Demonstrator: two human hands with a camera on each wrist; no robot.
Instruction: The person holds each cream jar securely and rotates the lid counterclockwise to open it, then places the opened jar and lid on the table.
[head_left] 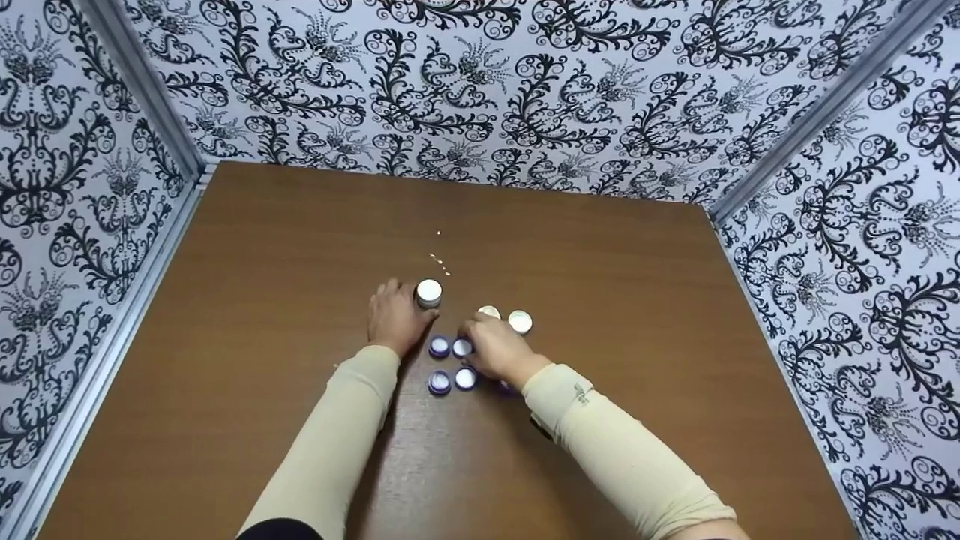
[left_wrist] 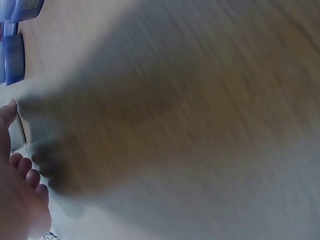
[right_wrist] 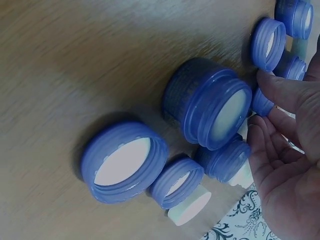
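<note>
My left hand (head_left: 396, 319) grips a small jar with a white top (head_left: 429, 292) on the brown table. In the left wrist view, the thumb and curled fingers (left_wrist: 34, 179) show at the left edge, with the jar mostly hidden. My right hand (head_left: 495, 346) reaches in among small blue-purple jars and lids. Its thumb and forefinger pinch a blue lid (right_wrist: 261, 102), partly covered by the fingers. Beside that lid stands an uncapped jar (head_left: 439, 346). Nearer my body are another jar (head_left: 439, 382) and a lid with its white inside up (head_left: 465, 377).
Below the right wrist stand a large-looking open blue jar (right_wrist: 220, 107) and an upturned lid (right_wrist: 125, 162). Two white round pieces (head_left: 520, 322) lie beyond the right hand. White bits (head_left: 440, 262) are scattered farther back. Patterned walls (head_left: 480, 90) border the table.
</note>
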